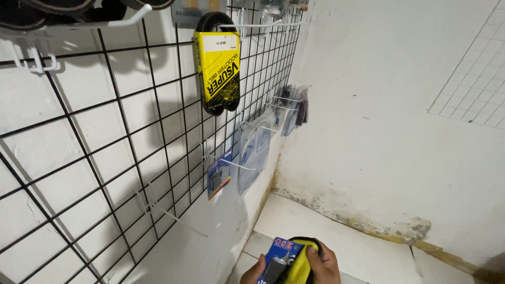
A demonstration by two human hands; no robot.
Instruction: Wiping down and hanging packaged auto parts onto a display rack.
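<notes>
On the black wire grid at left one yellow-sleeved belt already hangs, while at bottom centre my fingers pinch a blue carded pack and another yellow-sleeved belt, neither yet hung.

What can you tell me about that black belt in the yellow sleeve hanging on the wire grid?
The belt is a black rubber-looking loop, wrapped in a glossy yellow cardboard sleeve with black print and a white label near the top. It hangs upright from a white hook on the black wire grid, against the white wall. Both rounded ends stick out of the sleeve. No hand touches it.
</notes>
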